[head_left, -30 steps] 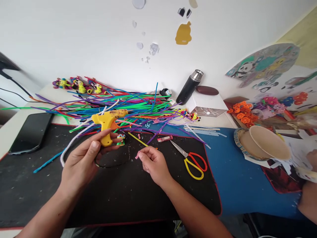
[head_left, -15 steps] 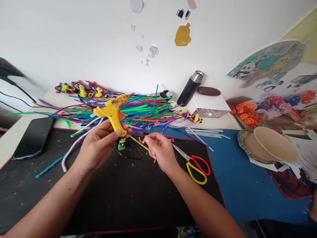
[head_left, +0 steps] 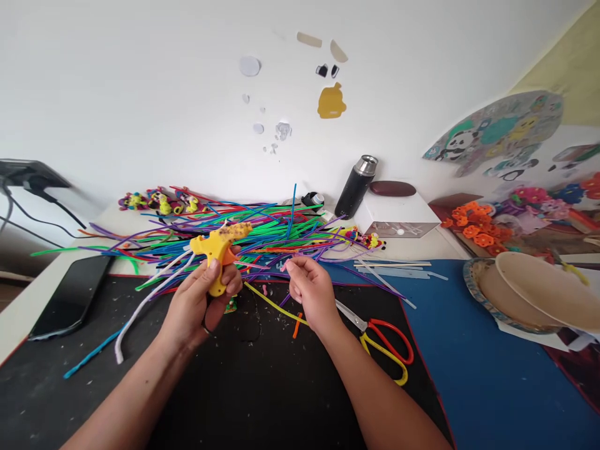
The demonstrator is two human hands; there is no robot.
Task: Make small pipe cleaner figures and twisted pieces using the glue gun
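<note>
As left hand (head_left: 193, 303) grips glue gun (head_left: 214, 245), right hand (head_left: 312, 290) pinches pink piece (head_left: 284, 266), mark (head_left: 334, 114) on gold sticker (head_left: 331, 100) illegible

The white table (head_left: 44, 278) carries a black mat (head_left: 234, 394) and a blue mat (head_left: 469, 387) to its right; the black mat overlaps the blue one; a heap of multicoloured pipe cleaners (head_left: 269, 228) extends along the rear; small figures (head_left: 162, 201) sit by its left end; a black flask (head_left: 351, 195) and a white box (head_left: 398, 207) stand at its right; translucent sticks (head_left: 398, 273) lie on the blue mat; a phone (head_left: 72, 297) lies at the black mat's left edge; the black mat bears a blue stem (head_left: 92, 358), an orange piece (head_left: 297, 327) and partly hidden scissors (head_left: 360, 324).
</note>
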